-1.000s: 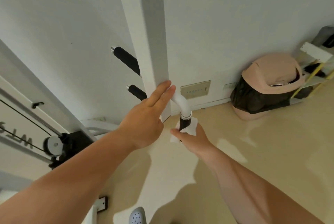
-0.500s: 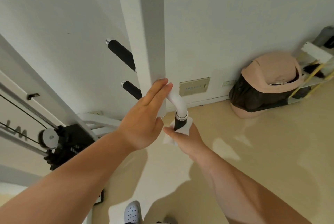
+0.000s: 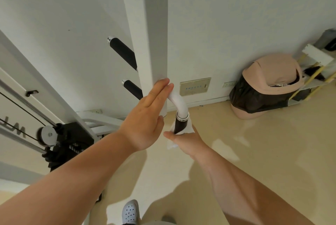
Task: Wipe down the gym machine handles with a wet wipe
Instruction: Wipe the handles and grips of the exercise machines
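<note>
A white square post (image 3: 149,43) of the gym machine rises in the middle of the view. From its lower end a curved white tube (image 3: 179,102) bends down into a black grip handle (image 3: 180,124). My right hand (image 3: 183,140) grips that handle from below with a white wet wipe (image 3: 187,130) wrapped round it. My left hand (image 3: 145,117) lies flat with straight fingers against the post's lower end. Two more black handles (image 3: 123,53) (image 3: 133,89) stick out to the left of the post.
A pink swing-lid bin (image 3: 269,83) with a dark liner stands by the wall at right, beside a white and yellow rack (image 3: 316,72). A pulley (image 3: 48,134), cables and black machine parts are at lower left. My white shoe (image 3: 130,212) is on the beige floor.
The view has shifted slightly. My right hand with the wipe has stayed on the black handle, shifting only slightly. My left hand stays flat on the post.
</note>
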